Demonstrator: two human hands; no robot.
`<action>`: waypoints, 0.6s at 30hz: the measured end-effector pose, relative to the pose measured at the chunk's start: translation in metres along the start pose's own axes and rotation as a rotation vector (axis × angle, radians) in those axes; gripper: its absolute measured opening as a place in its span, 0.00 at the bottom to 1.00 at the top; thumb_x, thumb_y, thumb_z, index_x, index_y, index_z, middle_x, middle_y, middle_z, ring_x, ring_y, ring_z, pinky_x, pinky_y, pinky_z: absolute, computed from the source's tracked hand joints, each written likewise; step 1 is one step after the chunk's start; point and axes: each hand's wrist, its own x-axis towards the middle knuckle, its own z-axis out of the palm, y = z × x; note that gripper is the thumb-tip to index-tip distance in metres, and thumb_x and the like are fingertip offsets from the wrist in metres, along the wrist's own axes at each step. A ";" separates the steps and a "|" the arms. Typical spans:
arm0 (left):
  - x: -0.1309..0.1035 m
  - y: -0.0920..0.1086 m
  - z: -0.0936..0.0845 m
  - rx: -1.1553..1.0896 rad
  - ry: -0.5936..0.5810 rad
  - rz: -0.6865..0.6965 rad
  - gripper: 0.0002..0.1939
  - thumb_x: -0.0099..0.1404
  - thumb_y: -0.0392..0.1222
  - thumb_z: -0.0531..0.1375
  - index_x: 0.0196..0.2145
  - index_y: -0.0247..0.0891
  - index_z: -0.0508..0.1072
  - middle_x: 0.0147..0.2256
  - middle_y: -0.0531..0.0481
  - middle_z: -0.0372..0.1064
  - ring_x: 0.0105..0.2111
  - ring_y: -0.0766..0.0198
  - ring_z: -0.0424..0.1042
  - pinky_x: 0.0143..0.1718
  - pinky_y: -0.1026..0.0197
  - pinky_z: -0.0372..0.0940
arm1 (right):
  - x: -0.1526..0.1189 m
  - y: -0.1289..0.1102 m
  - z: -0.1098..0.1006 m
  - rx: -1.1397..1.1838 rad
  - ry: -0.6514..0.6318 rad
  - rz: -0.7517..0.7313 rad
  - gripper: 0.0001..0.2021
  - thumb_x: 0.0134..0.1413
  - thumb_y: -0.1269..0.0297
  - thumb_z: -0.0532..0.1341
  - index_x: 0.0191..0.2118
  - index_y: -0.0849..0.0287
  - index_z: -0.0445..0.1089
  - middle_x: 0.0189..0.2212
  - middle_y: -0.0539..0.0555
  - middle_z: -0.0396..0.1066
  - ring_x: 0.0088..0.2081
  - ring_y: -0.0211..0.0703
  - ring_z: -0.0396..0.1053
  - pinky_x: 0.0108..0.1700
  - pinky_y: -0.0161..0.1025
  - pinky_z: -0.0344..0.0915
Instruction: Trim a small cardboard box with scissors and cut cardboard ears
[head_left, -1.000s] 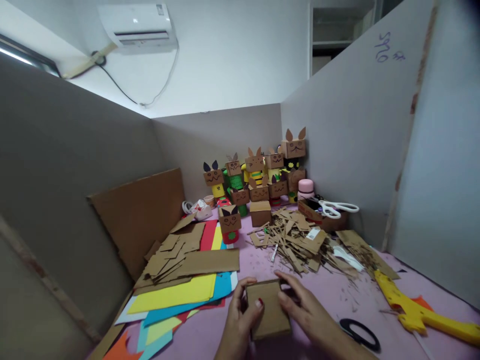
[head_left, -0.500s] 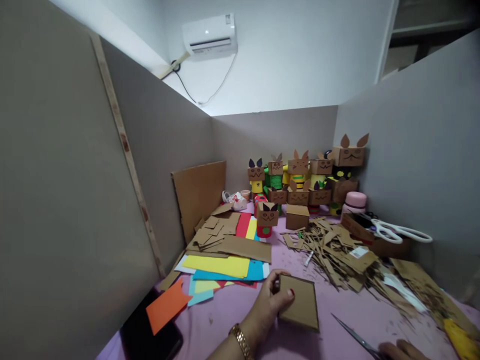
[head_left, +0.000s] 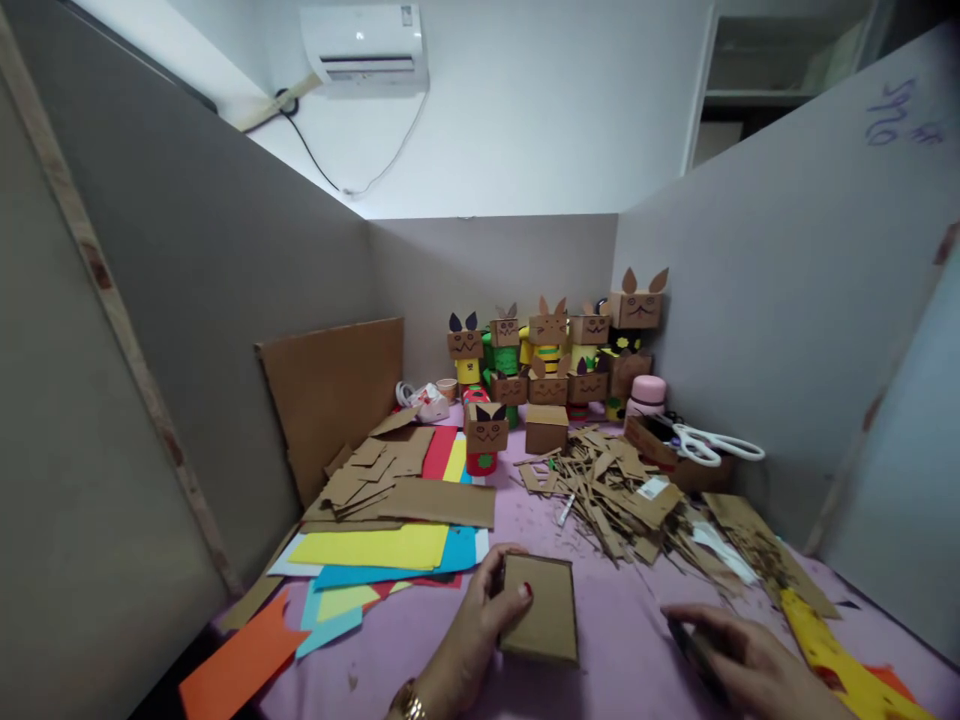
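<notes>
My left hand (head_left: 484,610) grips a small brown cardboard box (head_left: 541,610) just above the pink tablecloth, thumb pressed on its near face. To the right, my right hand (head_left: 731,645) is closed around the dark handles of a pair of scissors (head_left: 694,650); their blades are faint and smeared by motion, pointing up and left. A space lies between the scissors and the box. Beyond the box stands a cardboard cat figure (head_left: 486,432) with a red body, and a plain cardboard box (head_left: 547,430) sits to its right.
Coloured paper sheets (head_left: 367,546) and cardboard pieces (head_left: 439,502) lie left. A heap of cardboard scraps (head_left: 611,490) spreads at right, near white-handled scissors (head_left: 705,446) and a pink bottle (head_left: 647,394). More cat figures (head_left: 548,328) stand at the back. Partitions (head_left: 495,265) enclose the table.
My view has turned right, so the scene shifts left. My right hand has come further into view with the scissors, now blurred. My left hand still holds the box.
</notes>
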 end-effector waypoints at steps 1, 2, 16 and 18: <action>0.000 0.000 0.000 0.009 -0.001 -0.006 0.19 0.55 0.42 0.64 0.44 0.43 0.67 0.40 0.49 0.70 0.37 0.59 0.71 0.39 0.59 0.63 | 0.005 -0.006 0.003 0.191 0.028 0.043 0.16 0.44 0.51 0.65 0.37 0.55 0.77 0.24 0.53 0.74 0.25 0.45 0.69 0.25 0.37 0.64; 0.001 0.000 0.000 0.016 0.001 -0.013 0.19 0.55 0.42 0.64 0.44 0.42 0.66 0.39 0.48 0.70 0.36 0.59 0.71 0.39 0.59 0.63 | 0.010 -0.012 0.006 0.376 0.027 0.046 0.18 0.44 0.50 0.65 0.36 0.57 0.76 0.21 0.52 0.72 0.24 0.42 0.67 0.24 0.35 0.63; 0.003 0.004 0.005 -0.236 0.098 -0.226 0.23 0.56 0.43 0.63 0.49 0.43 0.67 0.39 0.47 0.77 0.38 0.53 0.74 0.40 0.56 0.62 | 0.053 -0.037 0.052 0.471 -0.174 -0.072 0.23 0.40 0.58 0.71 0.43 0.55 0.65 0.26 0.46 0.67 0.28 0.37 0.65 0.31 0.34 0.62; 0.003 0.000 0.003 -0.366 0.088 -0.345 0.23 0.57 0.46 0.62 0.49 0.38 0.69 0.35 0.45 0.78 0.38 0.52 0.75 0.42 0.56 0.62 | 0.049 -0.030 0.053 0.366 -0.134 -0.108 0.19 0.41 0.60 0.69 0.40 0.55 0.66 0.22 0.43 0.61 0.24 0.35 0.59 0.26 0.32 0.57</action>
